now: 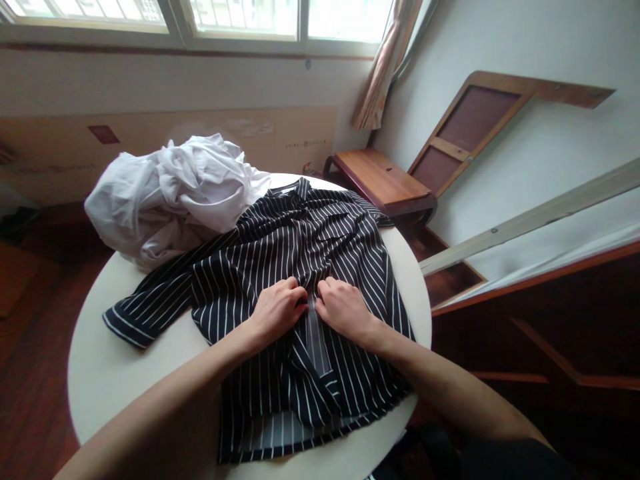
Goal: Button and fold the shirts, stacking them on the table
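A black shirt with white stripes (pixel 273 257) lies front up, its collar toward the window and its hem toward me. My left hand (pixel 281 305) is closed on the shirt's front edge near the middle. Close beside it, my right hand (pixel 345 308) grips the opposite front edge, fingers curled into the cloth. Between the two hands the front parts slightly, showing the greyer inside of the fabric. Any button under the fingers is hidden. One sleeve stretches out to the left; the other lies at the far right.
The shirt rests on a round white table (pixel 107 373). A heap of white cloth (pixel 175 193) sits at its far left edge. Behind are a wooden bench (pixel 383 175), a curtain (pixel 383 73) and a cardboard panel (pixel 60 143) under the window. Dark wooden furniture (pixel 550 333) stands at the right.
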Available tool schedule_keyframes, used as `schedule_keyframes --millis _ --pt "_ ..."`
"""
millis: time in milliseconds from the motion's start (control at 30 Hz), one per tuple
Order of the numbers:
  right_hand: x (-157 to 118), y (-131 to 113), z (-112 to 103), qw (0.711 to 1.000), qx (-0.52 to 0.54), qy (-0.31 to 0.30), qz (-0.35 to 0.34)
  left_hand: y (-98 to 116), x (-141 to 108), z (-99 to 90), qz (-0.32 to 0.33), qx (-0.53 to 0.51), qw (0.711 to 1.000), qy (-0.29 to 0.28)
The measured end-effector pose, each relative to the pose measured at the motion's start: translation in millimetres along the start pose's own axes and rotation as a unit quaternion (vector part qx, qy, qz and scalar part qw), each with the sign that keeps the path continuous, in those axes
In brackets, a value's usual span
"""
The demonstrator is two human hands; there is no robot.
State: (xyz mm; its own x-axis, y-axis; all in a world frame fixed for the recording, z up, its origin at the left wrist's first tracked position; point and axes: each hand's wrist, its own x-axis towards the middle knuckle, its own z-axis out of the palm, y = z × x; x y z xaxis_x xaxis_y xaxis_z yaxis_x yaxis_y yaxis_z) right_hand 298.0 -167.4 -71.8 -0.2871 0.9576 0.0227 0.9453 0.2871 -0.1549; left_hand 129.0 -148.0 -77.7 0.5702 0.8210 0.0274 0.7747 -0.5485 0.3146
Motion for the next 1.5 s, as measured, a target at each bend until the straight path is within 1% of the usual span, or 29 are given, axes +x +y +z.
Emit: schedule_keyframes --millis 67,100,167,200,233,267,300,367,400,433,467,567,667,767,900,1033,1100,1200,1300,1400,1500 --pt "0 4 2 1.0 0.021 0.0 0.01 -6 -1 3.4 -0.007 -0.014 1.0 0.0" --pt "0 8 2 0.998 0.052 0.005 0.019 -9 -2 4.9 -0.01 -0.026 1.0 0.001" --pt "1 17 0 0.986 0.161 0.012 0.044 -15 -3 6.6 -0.011 -0.055 0.998 -0.003" --pt "1 22 -1 0.97 0.235 0.01 0.064 -16 -4 6.7 -0.011 -0.07 0.997 -0.008" --pt "2 28 -1 0.944 0.317 0.002 0.09 -17 -4 6.3 -0.01 -0.088 0.996 -0.013" --pt "3 32 -2 0.909 0.398 -0.008 0.121 -18 -3 5.2 -0.008 -0.108 0.994 -0.016" --pt "3 36 -2 0.868 0.472 -0.018 0.153 -18 -3 3.6 -0.005 -0.134 0.991 -0.02" --pt "3 42 -2 0.786 0.582 -0.026 0.205 -16 -1 -0.8 0.004 -0.199 0.98 -0.029" --pt "3 44 -2 0.756 0.615 -0.022 0.221 -15 0 -3.1 0.007 -0.232 0.972 -0.035" --pt "2 45 -1 0.737 0.636 -0.017 0.229 -14 1 -5.4 0.008 -0.261 0.965 -0.04" --pt "2 46 -1 0.724 0.649 -0.012 0.233 -13 2 -7.4 0.008 -0.283 0.958 -0.044" --pt "-1 46 -2 0.71 0.662 -0.008 0.24 -10 6 -10.4 0.004 -0.312 0.949 -0.047" --pt "-2 44 -3 0.717 0.662 -0.026 0.216 -9 11 -8.7 -0.002 -0.323 0.945 -0.043" --pt "-2 40 -3 0.747 0.64 -0.047 0.175 -6 16 -4.6 -0.024 -0.333 0.942 -0.017" --pt "-1 37 -1 0.781 0.606 -0.044 0.144 -1 22 -0.5 -0.048 -0.334 0.941 0.018" --pt "-1 36 0 0.817 0.562 -0.027 0.125 5 23 0.8 -0.068 -0.335 0.939 0.029" --pt "-2 35 -1 0.838 0.533 -0.002 0.113 7 23 1.1 -0.079 -0.317 0.944 0.035" --pt "-3 30 -4 0.866 0.489 0.039 0.096 10 23 1.5 -0.08 -0.25 0.964 0.052" --pt "-4 26 -5 0.887 0.452 0.048 0.083 13 22 2.6 -0.082 -0.185 0.977 0.064" --pt "-3 24 -3 0.902 0.42 0.049 0.087 13 24 5.5 -0.088 -0.193 0.976 0.055" --pt "-2 23 0 0.902 0.417 0.051 0.097 9 25 9.3 -0.095 -0.252 0.963 0.02"
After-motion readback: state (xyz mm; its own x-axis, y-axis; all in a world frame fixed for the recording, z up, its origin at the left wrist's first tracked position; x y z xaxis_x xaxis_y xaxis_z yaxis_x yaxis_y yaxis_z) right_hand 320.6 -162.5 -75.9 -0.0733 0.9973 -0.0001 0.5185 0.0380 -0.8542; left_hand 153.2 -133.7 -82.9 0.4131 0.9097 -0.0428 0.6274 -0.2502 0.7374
